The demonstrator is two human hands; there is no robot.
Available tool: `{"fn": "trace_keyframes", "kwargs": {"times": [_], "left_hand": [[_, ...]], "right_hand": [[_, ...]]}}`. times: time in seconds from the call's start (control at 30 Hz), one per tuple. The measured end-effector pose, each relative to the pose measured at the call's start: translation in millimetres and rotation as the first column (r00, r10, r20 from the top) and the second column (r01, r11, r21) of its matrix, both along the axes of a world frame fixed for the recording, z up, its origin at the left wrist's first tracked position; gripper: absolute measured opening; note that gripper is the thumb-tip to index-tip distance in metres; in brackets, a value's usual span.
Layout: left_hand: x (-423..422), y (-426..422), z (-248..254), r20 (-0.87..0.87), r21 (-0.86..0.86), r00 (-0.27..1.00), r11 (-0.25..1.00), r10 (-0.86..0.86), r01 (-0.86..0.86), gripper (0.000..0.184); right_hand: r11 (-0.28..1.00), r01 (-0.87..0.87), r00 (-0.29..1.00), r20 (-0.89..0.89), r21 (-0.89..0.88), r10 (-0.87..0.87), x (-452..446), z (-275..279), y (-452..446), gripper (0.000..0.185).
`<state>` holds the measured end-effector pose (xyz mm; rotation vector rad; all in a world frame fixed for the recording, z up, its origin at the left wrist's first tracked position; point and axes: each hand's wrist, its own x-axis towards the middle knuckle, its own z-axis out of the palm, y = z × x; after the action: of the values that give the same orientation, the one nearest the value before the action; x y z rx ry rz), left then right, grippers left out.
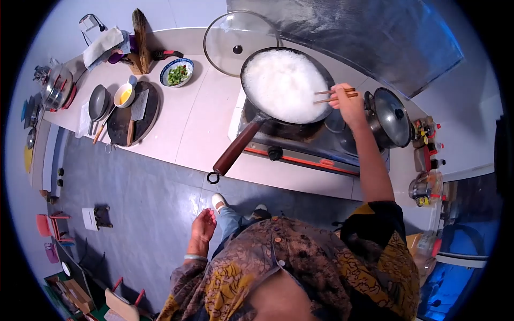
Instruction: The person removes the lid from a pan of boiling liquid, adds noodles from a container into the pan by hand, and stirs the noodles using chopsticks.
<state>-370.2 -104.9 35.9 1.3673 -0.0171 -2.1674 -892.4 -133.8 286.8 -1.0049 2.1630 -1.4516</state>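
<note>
Two chopsticks (323, 100) are in the right hand (349, 104), and its grip is closed around their thick ends, with the fingers together. The thin ends point left from the grip, across the right edge of the pan (324, 74), to the white foam (286, 85); whether they dip into it, I cannot tell. The pan is on the stove (305, 159), just left of the right hand, and its brown handle (238, 147) points toward the person. The left hand (203, 227) is low beside the body, well apart from the pan, its fingers loosely bent. Behind the pan, a glass lid (225, 40) is upright; to the right of it stands a lidded pot (391, 117).
</note>
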Motion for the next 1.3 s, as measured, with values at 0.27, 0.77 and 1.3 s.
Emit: {"fn": "trace_keyframes", "kwargs": {"times": [0.27, 0.77, 1.3], "left_hand": [[7, 3, -1, -0.015, -0.007, 1.000, 1.000, 0.004, -0.004, 0.017], [18, -3, -22, 0.039, -0.008, 0.999, 1.000, 0.016, -0.015, 0.017], [29, -1, -19, 0.076, 0.010, 0.997, 1.000, 0.016, -0.017, 0.017]], "right_hand": [[0.969, 0.096, 0.945, 0.325, -0.226, -0.018, 5, -16, 3, 0.032], [0.975, -0.213, 0.975, 0.084, 0.064, 0.207, 29, 19, -20, 0.026], [0.986, -0.165, 0.973, 0.166, 0.006, 0.162, 34, 12, 3, 0.025]]}}
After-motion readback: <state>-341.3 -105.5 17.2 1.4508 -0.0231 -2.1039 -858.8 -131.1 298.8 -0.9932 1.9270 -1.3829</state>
